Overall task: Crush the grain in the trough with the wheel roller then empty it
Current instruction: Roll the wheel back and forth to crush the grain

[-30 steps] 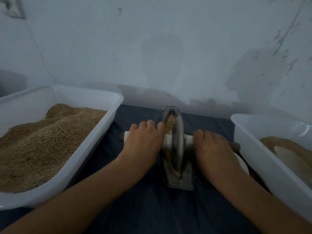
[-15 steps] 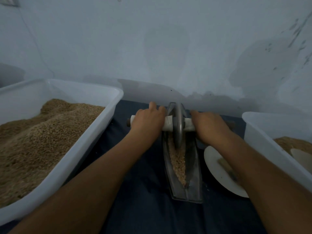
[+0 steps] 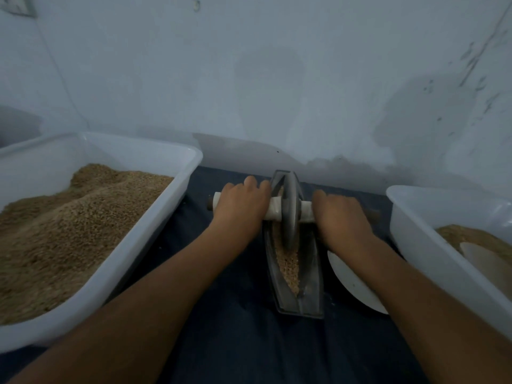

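Note:
A narrow metal trough point(image 3: 311, 300) lies lengthwise on the dark cloth in the middle, with tan grain point(image 3: 288, 266) along its groove. A grey wheel roller point(image 3: 289, 214) stands upright in the far half of the trough, on a white cross handle. My left hand point(image 3: 240, 206) grips the handle's left side. My right hand point(image 3: 339, 217) grips the right side, covering most of it.
A large white tub point(image 3: 155, 217) heaped with grain stands at the left. A second white tub point(image 3: 421, 236) holding grain and a pale scoop is at the right. A white plate point(image 3: 352, 284) lies between trough and right tub. A pale wall rises just behind.
The wheel rolled from the trough's middle to its far end, then came back slightly toward me. Both hands stayed on the handle throughout.

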The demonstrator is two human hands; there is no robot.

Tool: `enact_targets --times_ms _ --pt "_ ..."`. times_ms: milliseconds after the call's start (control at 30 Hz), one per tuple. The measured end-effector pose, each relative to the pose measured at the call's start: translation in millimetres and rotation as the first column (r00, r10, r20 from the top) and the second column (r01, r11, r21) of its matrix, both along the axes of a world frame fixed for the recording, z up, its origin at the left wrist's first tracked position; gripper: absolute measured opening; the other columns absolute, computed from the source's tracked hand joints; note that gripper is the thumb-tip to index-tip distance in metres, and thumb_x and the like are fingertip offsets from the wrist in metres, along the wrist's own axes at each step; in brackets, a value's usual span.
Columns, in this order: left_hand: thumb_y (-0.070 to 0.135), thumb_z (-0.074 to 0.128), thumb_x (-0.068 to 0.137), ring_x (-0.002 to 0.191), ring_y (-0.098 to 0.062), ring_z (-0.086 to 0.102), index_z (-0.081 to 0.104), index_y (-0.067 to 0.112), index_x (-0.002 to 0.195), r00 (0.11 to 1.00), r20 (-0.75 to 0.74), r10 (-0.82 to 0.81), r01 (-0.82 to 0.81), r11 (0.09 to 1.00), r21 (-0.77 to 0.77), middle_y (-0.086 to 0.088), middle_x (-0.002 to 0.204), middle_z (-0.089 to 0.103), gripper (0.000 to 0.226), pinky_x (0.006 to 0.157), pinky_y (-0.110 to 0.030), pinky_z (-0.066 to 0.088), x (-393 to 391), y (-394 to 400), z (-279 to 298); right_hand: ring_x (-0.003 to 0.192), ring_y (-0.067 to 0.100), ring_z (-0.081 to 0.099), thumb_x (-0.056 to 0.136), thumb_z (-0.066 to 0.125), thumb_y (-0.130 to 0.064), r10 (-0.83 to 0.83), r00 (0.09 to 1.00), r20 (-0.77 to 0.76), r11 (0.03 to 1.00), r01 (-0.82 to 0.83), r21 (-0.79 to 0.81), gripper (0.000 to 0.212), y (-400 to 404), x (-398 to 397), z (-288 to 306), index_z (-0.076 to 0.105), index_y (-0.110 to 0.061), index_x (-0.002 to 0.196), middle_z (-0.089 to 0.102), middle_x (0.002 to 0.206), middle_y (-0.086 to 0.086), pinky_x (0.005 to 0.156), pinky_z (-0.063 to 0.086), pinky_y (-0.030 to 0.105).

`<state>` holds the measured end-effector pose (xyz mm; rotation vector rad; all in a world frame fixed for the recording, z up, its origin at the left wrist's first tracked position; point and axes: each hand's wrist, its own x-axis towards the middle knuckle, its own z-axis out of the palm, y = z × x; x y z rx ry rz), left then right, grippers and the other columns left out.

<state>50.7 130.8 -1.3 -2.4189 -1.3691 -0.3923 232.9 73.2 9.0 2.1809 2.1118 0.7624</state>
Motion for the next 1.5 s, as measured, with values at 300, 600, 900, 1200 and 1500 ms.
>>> enact_targets --times_ms 300,600,900,1200,1500 --pt "0.016 0.07 0.076 0.094 -0.024 0.05 0.031 0.017 0.111 1.0 -0.004 -0.018 0.018 0.997 0.072 -0.008 0.11 0.043 0.052 0.075 -0.034 0.029 -13 -55 2 0.051 0.036 0.058 0.053 0.076 0.015 0.115 0.991 -0.076 0.973 -0.097 0.209 0.028 -70 -22 -3 0.059 0.002 0.071 0.058 0.059 0.019 0.053 0.049 0.042" --pt "0.016 0.071 0.075 0.094 -0.025 0.052 0.033 0.017 0.113 1.0 -0.006 -0.028 0.029 0.995 0.099 -0.008 0.109 0.046 0.054 0.077 -0.035 0.034 -9 -50 -2 0.09 0.032 0.061 0.086 0.056 -0.002 -0.003 0.994 -0.109 1.0 0.005 0.018 0.021 -69 -17 -9 0.056 -0.005 0.107 0.064 0.099 0.014 0.083 0.044 0.042" --pt "0.018 0.068 0.082 0.097 -0.027 0.061 0.042 0.016 0.113 1.0 -0.005 0.012 -0.012 0.999 0.042 -0.005 0.111 0.057 0.04 0.076 -0.036 0.034 7 9 0 0.093 0.029 0.063 0.085 0.065 -0.019 0.009 0.998 -0.055 0.998 -0.012 -0.054 0.026 12 9 0 0.05 -0.013 0.105 0.065 0.102 0.008 0.067 0.032 0.032" --pt "0.016 0.064 0.085 0.097 -0.028 0.062 0.046 0.015 0.114 1.0 -0.01 0.002 -0.001 0.997 0.083 -0.006 0.111 0.06 0.034 0.075 -0.036 0.032 21 30 7 0.097 0.031 0.063 0.084 0.068 -0.022 -0.028 0.979 -0.202 0.987 -0.005 -0.161 0.021 43 24 5 0.062 -0.011 0.101 0.066 0.104 0.012 0.069 0.039 0.029" --pt "0.017 0.067 0.082 0.098 -0.027 0.058 0.039 0.017 0.115 1.0 0.025 -0.007 0.004 0.995 0.102 -0.007 0.112 0.054 0.043 0.076 -0.036 0.033 5 -10 -2 0.093 0.027 0.062 0.089 0.06 -0.022 0.048 0.984 -0.171 0.999 -0.047 0.008 0.019 -9 6 -6 0.05 -0.018 0.105 0.064 0.102 0.004 0.069 0.034 0.034"
